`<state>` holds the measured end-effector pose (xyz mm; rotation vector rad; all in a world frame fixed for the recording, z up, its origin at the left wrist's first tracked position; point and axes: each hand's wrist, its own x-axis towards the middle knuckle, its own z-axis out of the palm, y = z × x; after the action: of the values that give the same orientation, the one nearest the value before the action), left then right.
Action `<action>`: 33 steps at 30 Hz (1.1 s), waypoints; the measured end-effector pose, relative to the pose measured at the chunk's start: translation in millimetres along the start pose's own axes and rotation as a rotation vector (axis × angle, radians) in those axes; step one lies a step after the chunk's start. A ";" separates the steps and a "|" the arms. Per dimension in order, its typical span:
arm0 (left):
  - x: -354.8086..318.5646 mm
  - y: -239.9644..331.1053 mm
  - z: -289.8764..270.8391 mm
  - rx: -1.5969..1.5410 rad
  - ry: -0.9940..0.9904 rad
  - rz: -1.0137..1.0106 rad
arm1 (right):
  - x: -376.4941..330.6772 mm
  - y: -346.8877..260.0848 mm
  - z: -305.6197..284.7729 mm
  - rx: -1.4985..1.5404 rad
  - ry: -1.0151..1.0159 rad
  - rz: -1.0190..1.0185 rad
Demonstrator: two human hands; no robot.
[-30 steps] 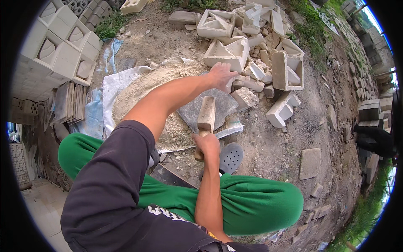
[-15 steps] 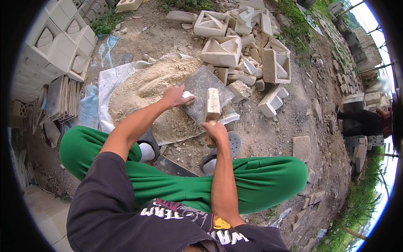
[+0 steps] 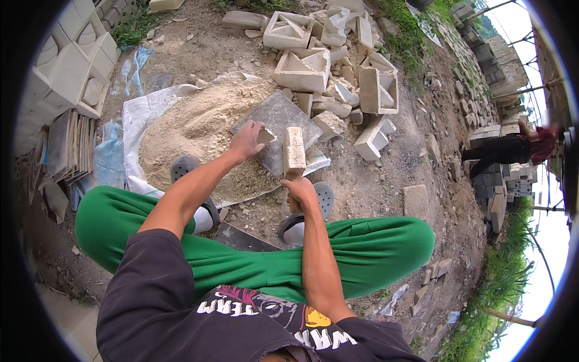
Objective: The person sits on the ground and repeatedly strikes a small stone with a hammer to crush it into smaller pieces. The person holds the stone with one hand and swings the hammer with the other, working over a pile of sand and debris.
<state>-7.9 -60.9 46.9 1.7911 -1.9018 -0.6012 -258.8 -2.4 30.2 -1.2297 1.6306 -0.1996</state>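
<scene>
A pale broken chunk is gripped by my left hand over the grey slab. The slab lies flat, its left part on a heap of sandy crushed powder. My right hand is closed around the handle of a wooden mallet. The mallet's worn, dust-covered block head is over the slab's near right side, to the right of the chunk. Under the heap spreads a white sheet.
Broken pale moulded blocks are piled beyond the slab. Stacked blocks and thin boards stand at the left. Loose rubble dots the ground at the right. Farther right, another person is near stacked grey blocks.
The chunk in my left hand has been tilted and shows more of its face. My right hand keeps the mallet. The whole view has shifted slightly, and the other person has come more into sight.
</scene>
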 end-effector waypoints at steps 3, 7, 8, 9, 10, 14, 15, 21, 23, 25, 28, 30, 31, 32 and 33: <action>1.9 -11.5 10.9 0.012 0.059 0.069 | -29.0 -39.6 -7.2 0.044 -0.029 0.088; 7.0 -12.6 8.6 0.090 -0.084 0.237 | -31.8 -44.3 -10.1 0.075 -0.020 0.134; 4.7 -11.4 8.4 0.018 -0.023 0.178 | -30.7 -43.1 -10.8 0.052 -0.022 0.133; -0.4 -9.2 7.7 -0.051 0.036 0.118 | -32.5 -45.2 -11.6 0.033 -0.026 0.133; -3.5 -7.8 7.2 -0.120 0.095 0.057 | -33.9 -47.0 -11.9 0.013 -0.030 0.133; 6.8 -21.8 15.7 -0.110 0.193 0.180 | 5.3 6.6 8.0 -0.076 0.071 0.003; 9.3 -27.2 16.1 -0.114 0.103 0.174 | 7.0 5.7 8.2 -0.089 0.061 0.003; 10.0 -15.7 19.7 -0.155 -0.100 -0.009 | 7.5 5.0 6.0 -0.187 0.050 0.028; 7.8 -10.8 21.7 -0.144 -0.016 -0.039 | 7.6 6.2 6.0 -0.221 0.088 0.013; 1.7 -7.6 24.5 -0.147 0.098 -0.103 | 4.3 4.5 7.0 -0.241 0.143 -0.020; -2.1 -11.0 24.3 -0.081 0.234 -0.102 | -1.5 -0.9 4.4 -0.227 0.143 -0.037; -5.3 -10.8 24.5 -0.048 0.210 -0.115 | -0.6 -4.8 2.1 -0.214 0.099 0.025; -7.3 -9.6 24.0 -0.031 0.198 -0.119 | 0.2 -5.0 2.1 -0.207 0.078 0.057; -10.5 -8.1 23.8 -0.028 0.119 -0.079 | 0.2 -5.1 3.4 -0.216 0.095 0.045; -13.2 -0.5 22.1 -0.029 0.041 -0.037 | 1.7 -2.0 3.0 -0.228 0.114 0.035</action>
<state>-20.2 -47.6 28.5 1.8098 -1.8278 -0.5973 -255.0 -3.3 29.1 -1.3814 1.8105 -0.0637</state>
